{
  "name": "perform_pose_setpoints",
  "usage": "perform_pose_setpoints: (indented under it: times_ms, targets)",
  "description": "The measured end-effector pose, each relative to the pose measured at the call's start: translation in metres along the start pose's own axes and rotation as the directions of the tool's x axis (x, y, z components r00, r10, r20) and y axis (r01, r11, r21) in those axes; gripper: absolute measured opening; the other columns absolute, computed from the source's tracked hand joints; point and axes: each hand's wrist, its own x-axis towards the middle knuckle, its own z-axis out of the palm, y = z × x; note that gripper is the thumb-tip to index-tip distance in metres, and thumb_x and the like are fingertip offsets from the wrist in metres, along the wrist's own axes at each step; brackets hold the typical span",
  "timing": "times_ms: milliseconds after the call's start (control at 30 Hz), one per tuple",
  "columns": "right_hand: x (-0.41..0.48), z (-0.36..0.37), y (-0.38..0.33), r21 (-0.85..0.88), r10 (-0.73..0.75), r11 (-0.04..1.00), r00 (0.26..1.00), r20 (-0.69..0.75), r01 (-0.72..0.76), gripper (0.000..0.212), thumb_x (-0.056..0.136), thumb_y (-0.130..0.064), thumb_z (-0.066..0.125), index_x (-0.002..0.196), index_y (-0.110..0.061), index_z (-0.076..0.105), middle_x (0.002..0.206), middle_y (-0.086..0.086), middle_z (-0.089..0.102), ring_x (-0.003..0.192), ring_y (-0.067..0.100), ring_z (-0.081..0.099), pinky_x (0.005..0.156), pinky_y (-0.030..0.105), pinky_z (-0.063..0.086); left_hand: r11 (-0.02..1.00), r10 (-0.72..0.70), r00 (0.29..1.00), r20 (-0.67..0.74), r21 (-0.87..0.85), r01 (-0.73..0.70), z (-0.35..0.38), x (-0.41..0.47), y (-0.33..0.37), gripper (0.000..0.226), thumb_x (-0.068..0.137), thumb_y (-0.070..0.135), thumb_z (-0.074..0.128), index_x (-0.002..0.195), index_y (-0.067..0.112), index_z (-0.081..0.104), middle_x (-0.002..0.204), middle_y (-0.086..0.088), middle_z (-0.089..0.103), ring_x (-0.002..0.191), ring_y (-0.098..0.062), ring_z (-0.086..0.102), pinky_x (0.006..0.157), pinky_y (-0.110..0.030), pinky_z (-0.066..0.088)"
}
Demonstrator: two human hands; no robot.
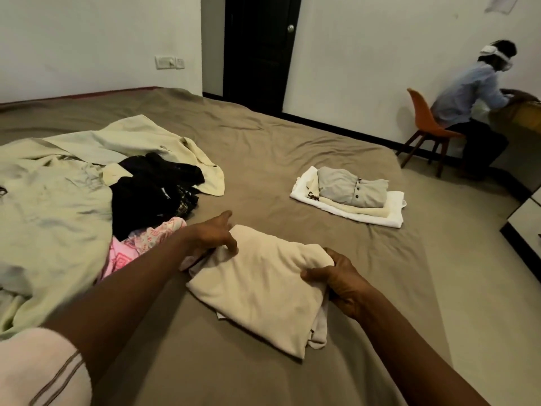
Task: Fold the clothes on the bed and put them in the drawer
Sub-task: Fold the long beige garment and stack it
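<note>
Head view, cream cloth (pixel 260 291), folded, slightly rumpled

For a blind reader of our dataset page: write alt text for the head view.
The left hand and right hand hold opposite edges of a folded cream cloth on a brown-sheeted bed. A heap of unfolded clothes, pale green, black and pink, lies at left; a folded stack lies beyond at right. Another person sits on an orange chair.
</note>
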Motion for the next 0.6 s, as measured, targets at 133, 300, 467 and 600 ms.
perform_pose_setpoints:
  times_ms: [133, 300, 467, 600]
  targets:
    - [-0.011, -0.01, -0.03, -0.083, -0.227, 0.971, 0.974, -0.013, 0.225, 0.053, 0.058, 0.01, 0.083, 0.107, -0.005, 0.072, 0.104, 0.019, 0.076, 0.093, 0.029, 0.07, 0.088, 0.047, 0.058, 0.979, 0.198, 0.98, -0.017, 0.056, -0.197, -0.009, -0.008, 0.026, 0.078, 0.053, 0.006, 0.086, 0.128, 0.019, 0.068, 0.119, -0.008, 0.075, 0.112, -0.031, 0.07, 0.091, -0.041, 0.06]
    - [-0.043, -0.023, -0.079, -0.428, -0.629, 0.689, 0.776, 0.049, 0.585, 0.031, 0.074, 0.01, 0.075, 0.084, -0.018, 0.065, 0.077, -0.015, 0.068, 0.071, 0.001, 0.059, 0.065, 0.02, 0.047, 0.777, 0.621, 0.748, -0.236, 0.318, -0.544, -0.025, -0.061, 0.067, 0.037, 0.069, 0.006, 0.089, 0.094, 0.028, 0.072, 0.089, 0.008, 0.073, 0.084, -0.009, 0.068, 0.074, -0.03, 0.053]
    - [-0.081, -0.031, -0.02, -0.76, -0.805, 0.112, 0.506, 0.308, 0.64, 0.031, 0.068, -0.006, 0.063, 0.092, -0.026, 0.061, 0.099, -0.006, 0.064, 0.09, 0.021, 0.06, 0.075, 0.034, 0.045, 0.325, 0.872, 0.48, -0.098, 0.849, -0.417, 0.015, -0.115, 0.013, 0.028, 0.069, 0.026, 0.075, 0.094, 0.025, 0.063, 0.09, 0.005, 0.06, 0.082, -0.024, 0.056, 0.069, -0.037, 0.042]
    - [-0.104, -0.039, 0.08, -0.773, -0.621, -0.149, 0.55, 0.558, 0.616, 0.025, 0.065, -0.021, 0.066, 0.088, -0.026, 0.06, 0.1, -0.004, 0.062, 0.09, 0.027, 0.061, 0.074, 0.038, 0.043, 0.149, 0.755, 0.634, 0.165, 0.899, -0.411, 0.066, -0.14, -0.07, 0.027, 0.064, 0.027, 0.058, 0.091, 0.031, 0.057, 0.089, 0.007, 0.056, 0.078, -0.021, 0.057, 0.061, -0.032, 0.037]
